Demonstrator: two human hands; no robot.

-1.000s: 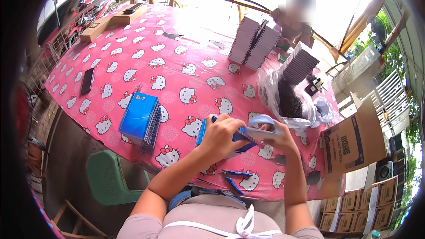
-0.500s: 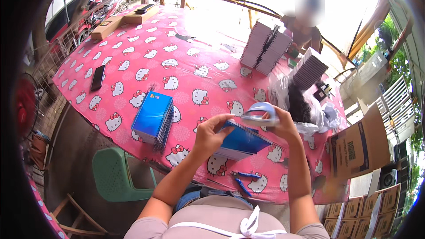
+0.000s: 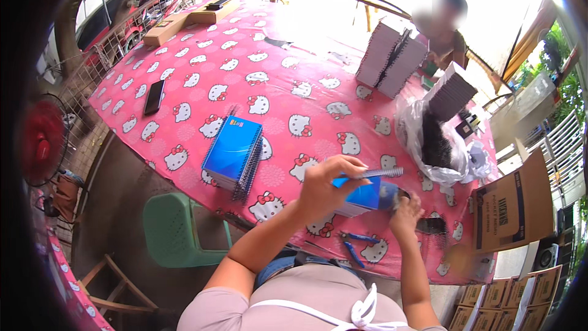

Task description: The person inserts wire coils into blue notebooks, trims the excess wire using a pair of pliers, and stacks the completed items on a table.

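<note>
My left hand (image 3: 335, 182) is closed on a thin spiral notebook (image 3: 386, 173), seen nearly edge-on with its coil pointing right. Below it lies a pile of blue-covered notebooks (image 3: 361, 199) near the table's front edge. At the pile's right end is my right hand (image 3: 405, 214), its fingers curled beside a blurred, translucent rounded thing (image 3: 388, 196) whose kind I cannot make out. Blue-handled pliers (image 3: 351, 250) lie between the pile and my body. Further left stands a neat stack of blue spiral notebooks (image 3: 233, 147).
Dark loose coils (image 3: 433, 225) lie right of my right hand. Beyond are a plastic bag (image 3: 416, 154) with black coils and tall notebook stacks (image 3: 392, 61), near another person. A phone (image 3: 154, 97) rests at the left; a green stool (image 3: 177, 230) and open carton (image 3: 514, 205) flank the table.
My right hand has moved down from above the pile to its right end, away from my left hand. My left hand has turned and now holds a notebook above the pile. The view has shifted.
</note>
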